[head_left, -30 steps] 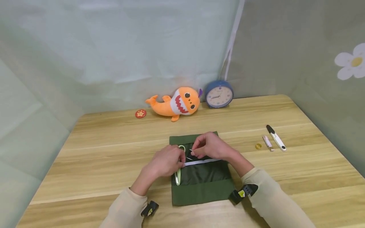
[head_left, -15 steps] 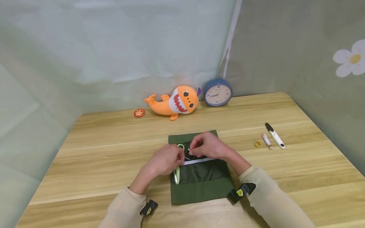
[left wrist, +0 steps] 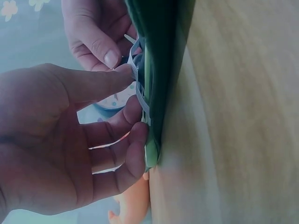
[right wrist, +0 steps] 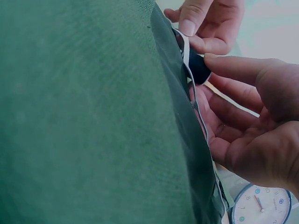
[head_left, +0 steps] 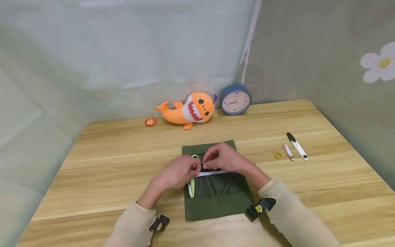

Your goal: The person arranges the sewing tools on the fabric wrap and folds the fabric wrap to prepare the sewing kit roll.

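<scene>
A dark green cloth organiser (head_left: 219,207) lies unfolded on the table, with a white elastic band (head_left: 213,173) across it. At its left side a light green tool with a looped top (head_left: 192,190) is tucked under the band. My left hand (head_left: 180,171) pinches the band near that tool; its thumb and forefinger meet at the band in the left wrist view. Just to the right, my right hand (head_left: 225,157) holds a small dark piece with a pale edge (right wrist: 198,67) between thumb and fingers, close against the band. Fingers hide much of this piece, and its kind is unclear.
To the right lie a gold ring (head_left: 278,156), a pink nail clipper (head_left: 288,152) and a white tool with a black end (head_left: 297,146). An orange plush shark (head_left: 192,109), a blue clock (head_left: 236,100) and a red round badge (head_left: 150,121) are along the back.
My right hand has shifted slightly left, closer to the left hand, and the dark piece is more hidden by fingers. My left fingers have moved a little along the band. The view has tilted slightly.
</scene>
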Demonstrator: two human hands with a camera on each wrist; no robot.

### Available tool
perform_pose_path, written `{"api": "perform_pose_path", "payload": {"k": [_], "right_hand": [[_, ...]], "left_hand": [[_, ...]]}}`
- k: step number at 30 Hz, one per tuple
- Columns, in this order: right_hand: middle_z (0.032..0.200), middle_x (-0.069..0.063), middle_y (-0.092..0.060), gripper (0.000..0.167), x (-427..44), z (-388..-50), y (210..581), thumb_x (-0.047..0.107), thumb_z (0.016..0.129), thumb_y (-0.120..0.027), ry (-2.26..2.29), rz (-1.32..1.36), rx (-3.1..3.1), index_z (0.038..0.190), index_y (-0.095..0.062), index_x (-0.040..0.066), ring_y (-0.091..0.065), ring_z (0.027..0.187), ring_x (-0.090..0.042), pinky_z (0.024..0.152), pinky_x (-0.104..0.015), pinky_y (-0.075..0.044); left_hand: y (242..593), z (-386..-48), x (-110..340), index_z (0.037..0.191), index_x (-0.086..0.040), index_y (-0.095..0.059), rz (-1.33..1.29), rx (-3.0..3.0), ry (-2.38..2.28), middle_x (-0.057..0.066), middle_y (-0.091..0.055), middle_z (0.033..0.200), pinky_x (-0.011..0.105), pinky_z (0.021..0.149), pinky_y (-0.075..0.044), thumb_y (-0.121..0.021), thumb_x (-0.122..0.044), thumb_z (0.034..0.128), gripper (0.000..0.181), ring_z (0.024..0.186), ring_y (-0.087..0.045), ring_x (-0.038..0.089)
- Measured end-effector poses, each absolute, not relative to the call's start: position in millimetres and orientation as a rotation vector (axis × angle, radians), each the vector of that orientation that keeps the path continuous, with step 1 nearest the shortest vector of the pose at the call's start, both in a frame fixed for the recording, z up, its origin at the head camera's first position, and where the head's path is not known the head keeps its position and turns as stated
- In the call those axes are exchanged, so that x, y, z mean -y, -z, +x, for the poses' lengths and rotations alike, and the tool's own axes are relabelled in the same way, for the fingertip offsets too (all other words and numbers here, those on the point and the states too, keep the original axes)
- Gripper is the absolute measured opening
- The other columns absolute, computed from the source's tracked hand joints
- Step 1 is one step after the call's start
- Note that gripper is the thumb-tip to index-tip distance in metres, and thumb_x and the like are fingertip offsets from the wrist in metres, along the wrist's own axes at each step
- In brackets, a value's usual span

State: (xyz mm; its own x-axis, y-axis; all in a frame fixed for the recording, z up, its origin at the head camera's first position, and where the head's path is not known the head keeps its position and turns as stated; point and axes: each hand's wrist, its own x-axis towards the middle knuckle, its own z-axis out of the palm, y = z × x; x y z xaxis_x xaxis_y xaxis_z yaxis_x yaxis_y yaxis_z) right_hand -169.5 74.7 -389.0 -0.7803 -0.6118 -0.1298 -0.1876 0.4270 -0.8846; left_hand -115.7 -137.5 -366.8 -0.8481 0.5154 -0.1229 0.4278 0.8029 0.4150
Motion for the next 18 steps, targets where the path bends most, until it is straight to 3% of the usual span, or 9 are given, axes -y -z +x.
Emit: {"api": "perform_pose_path", "payload": {"k": [6,11,18], "right_hand": [[0.084,0.002,-0.075,0.005,-75.5,-169.5,388.4,0.015,0.095,-0.078,1.215,-0.756,-2.292,0.095,-0.081,0.011,-0.061,0.071,-0.010,0.067,-0.027,-0.051],[0.083,0.003,-0.072,0.011,-75.7,-168.9,388.5,0.013,0.100,-0.071,1.172,-0.796,-2.305,0.099,-0.081,0.012,-0.060,0.071,-0.010,0.064,-0.027,-0.049],[0.089,0.001,-0.073,0.016,-74.0,-168.7,389.6,0.010,0.101,-0.065,1.099,-0.882,-2.336,0.101,-0.081,0.011,-0.060,0.076,-0.009,0.070,-0.026,-0.050]], "left_hand": [[367.8,-115.4,134.5,0.084,-0.018,-0.063,0.673,-2.755,-0.548,-0.004,-0.056,0.078,0.036,0.078,-0.045,-0.069,-0.006,0.0993,0.020,0.080,-0.052,0.017],[368.3,-115.4,134.2,0.083,-0.017,-0.062,0.676,-2.766,-0.555,-0.004,-0.057,0.078,0.036,0.078,-0.046,-0.067,-0.004,0.0980,0.020,0.081,-0.053,0.017],[368.9,-115.8,134.3,0.083,-0.017,-0.062,0.674,-2.766,-0.554,-0.004,-0.056,0.078,0.035,0.077,-0.046,-0.066,-0.004,0.0986,0.020,0.081,-0.053,0.017]]}}
